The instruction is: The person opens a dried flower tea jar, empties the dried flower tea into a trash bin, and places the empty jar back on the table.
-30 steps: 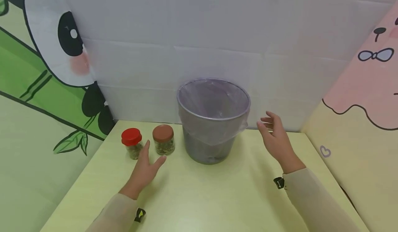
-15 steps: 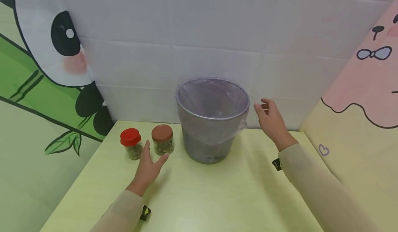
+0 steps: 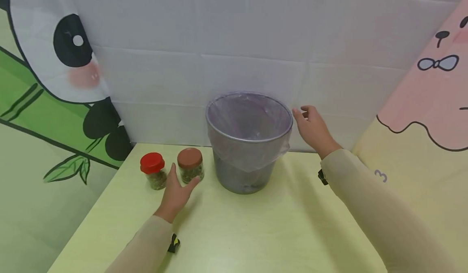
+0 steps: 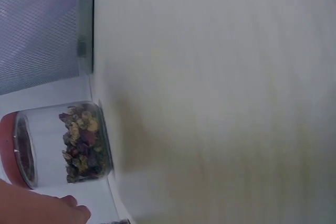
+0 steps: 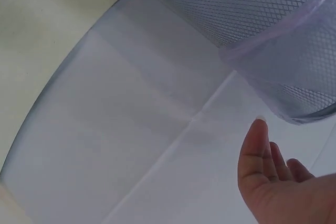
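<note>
Brown-lidded jar (image 3: 189, 161) partly behind left hand (image 3: 175, 196)

head: high, near, facing far and down | left wrist: low, close, rolled | right wrist: close, tilted | all share: round grey mesh bin (image 3: 245, 176)

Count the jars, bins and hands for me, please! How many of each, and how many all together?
Jars: 2, a red-lidded jar and a brown-lidded jar
Bins: 1, a grey bin with a see-through bag over its rim
Hands: 2, the left hand and the right hand
Total: 5
</note>
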Available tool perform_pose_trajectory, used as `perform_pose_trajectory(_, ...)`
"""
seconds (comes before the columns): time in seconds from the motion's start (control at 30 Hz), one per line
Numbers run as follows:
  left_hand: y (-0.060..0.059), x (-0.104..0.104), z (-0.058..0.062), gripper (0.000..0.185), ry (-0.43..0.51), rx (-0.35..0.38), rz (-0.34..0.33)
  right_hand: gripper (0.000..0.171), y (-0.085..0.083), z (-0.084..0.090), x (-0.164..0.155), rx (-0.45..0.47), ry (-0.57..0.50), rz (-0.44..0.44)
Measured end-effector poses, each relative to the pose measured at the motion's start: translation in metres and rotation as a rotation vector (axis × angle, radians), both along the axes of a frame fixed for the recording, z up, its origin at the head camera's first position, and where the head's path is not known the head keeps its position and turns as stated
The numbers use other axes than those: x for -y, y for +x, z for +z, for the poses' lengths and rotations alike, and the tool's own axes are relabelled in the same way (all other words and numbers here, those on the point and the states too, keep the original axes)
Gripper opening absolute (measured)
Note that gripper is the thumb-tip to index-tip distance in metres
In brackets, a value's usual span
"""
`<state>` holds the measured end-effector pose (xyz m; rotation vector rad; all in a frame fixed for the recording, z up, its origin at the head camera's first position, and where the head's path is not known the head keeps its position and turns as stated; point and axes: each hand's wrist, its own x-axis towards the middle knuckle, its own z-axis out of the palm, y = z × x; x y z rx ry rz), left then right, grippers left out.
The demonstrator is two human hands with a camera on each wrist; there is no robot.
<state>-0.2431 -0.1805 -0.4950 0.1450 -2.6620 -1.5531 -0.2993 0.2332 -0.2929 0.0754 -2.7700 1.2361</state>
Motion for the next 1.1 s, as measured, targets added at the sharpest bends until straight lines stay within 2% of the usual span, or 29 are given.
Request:
perform_pose_trajectory(0.17,-0.010,0.004,-0.007,0.114,-0.009,-0.019,0.012,0.091,-0.009,0.007,0.008,0.075,0.000,-0.012)
perform_pose_trajectory(0.33,-0.018,0.007,-0.011,0.119,0.017,0.008,0.001,0.089,-0.014,0.012,0.013,0.125,0.021,-0.016)
perform_pose_trajectory(0.6,-0.033,0.017,-0.015,0.124,0.027,0.041,0.003,0.086,-0.029,0.014,0.021,0.159,-0.013,-0.029)
perform_pose_trajectory(0.7,-0.047,0.023,-0.021,0.129,0.018,0.061,0.004,0.084,-0.037,0.011,0.024,0.161,-0.051,-0.042)
perform_pose_trajectory(0.83,-0.064,0.029,-0.029,0.132,0.020,0.051,-0.005,0.079,-0.047,0.007,0.030,0.166,-0.101,-0.041)
perform_pose_trajectory(0.93,-0.076,0.029,-0.031,0.129,0.055,0.026,-0.021,0.075,-0.055,0.004,0.033,0.171,-0.114,-0.046)
perform_pose_trajectory(1.1,-0.090,0.025,-0.029,0.114,0.112,-0.019,-0.032,0.066,-0.063,0.003,0.037,0.169,-0.116,-0.077)
